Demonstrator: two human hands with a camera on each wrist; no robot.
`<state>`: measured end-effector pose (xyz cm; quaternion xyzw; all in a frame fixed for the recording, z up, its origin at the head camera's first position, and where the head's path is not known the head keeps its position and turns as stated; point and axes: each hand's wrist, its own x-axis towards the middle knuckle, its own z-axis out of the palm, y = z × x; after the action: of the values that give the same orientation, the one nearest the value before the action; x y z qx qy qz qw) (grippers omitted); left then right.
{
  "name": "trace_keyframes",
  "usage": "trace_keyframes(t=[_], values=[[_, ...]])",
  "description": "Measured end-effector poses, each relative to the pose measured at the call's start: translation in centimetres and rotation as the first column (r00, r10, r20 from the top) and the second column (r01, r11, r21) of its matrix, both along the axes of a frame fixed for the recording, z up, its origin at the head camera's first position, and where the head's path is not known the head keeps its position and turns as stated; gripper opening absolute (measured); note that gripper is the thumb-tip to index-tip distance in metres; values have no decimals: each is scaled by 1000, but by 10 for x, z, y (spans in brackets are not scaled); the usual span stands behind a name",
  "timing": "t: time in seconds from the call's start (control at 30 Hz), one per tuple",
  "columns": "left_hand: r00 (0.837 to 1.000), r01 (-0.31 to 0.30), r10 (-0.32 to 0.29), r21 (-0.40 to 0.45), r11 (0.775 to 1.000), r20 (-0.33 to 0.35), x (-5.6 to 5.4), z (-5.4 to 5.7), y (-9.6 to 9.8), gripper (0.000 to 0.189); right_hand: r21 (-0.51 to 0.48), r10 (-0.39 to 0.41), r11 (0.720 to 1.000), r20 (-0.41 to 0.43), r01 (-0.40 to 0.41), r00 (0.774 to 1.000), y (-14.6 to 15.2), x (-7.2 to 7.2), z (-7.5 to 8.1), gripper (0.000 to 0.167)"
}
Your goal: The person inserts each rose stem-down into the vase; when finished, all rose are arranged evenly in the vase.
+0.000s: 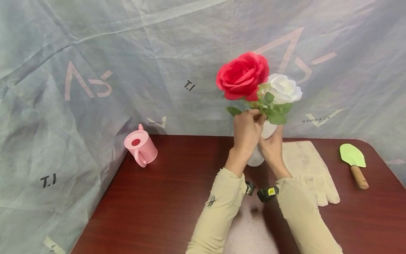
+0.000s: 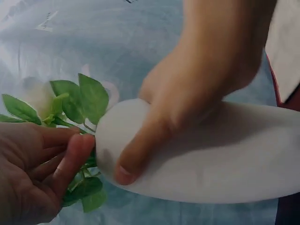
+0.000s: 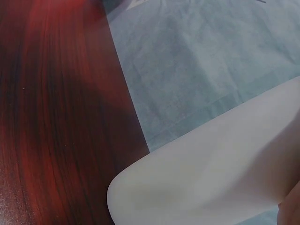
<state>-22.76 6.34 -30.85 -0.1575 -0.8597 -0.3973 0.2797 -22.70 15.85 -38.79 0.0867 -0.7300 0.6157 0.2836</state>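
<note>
A tall white vase [image 1: 255, 158] stands at the back of the table. My right hand [image 1: 273, 146] grips it round the upper part, thumb lying across its side near the mouth in the left wrist view. Right at the vase's mouth, my left hand [image 1: 247, 130] pinches a flower stem between thumb and fingers. Above the hands are a big red rose [image 1: 242, 76] and a smaller white rose [image 1: 282, 90], with green leaves [image 2: 93, 98] below the blooms. I cannot tell which stem is pinched. In the right wrist view the vase's smooth lower body [image 3: 201, 173] shows.
White fabric gloves [image 1: 304, 162] lie right of the vase. Farther right is a small trowel [image 1: 352, 155] with a green blade and wooden handle. A pink watering can [image 1: 142, 146] stands at the left table edge. Grey sheeting [image 1: 152, 70] hangs behind the dark red table [image 1: 152, 208].
</note>
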Motion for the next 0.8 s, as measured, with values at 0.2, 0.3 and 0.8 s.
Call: trace_keyframes(t=[0.2, 0.3, 0.8], values=[[999, -32, 31, 24, 999, 34, -2, -6, 5, 9, 9, -11, 1000, 13, 11, 1000, 1, 0, -1, 75], [998, -47, 46, 25, 999, 49, -3, -7, 6, 9, -4, -9, 1000, 19, 9, 1000, 1, 0, -2, 74], [998, 11, -31, 309, 951, 62, 4, -24, 4, 12, -15, 28, 1000, 8, -28, 1000, 0, 1, -2, 78]])
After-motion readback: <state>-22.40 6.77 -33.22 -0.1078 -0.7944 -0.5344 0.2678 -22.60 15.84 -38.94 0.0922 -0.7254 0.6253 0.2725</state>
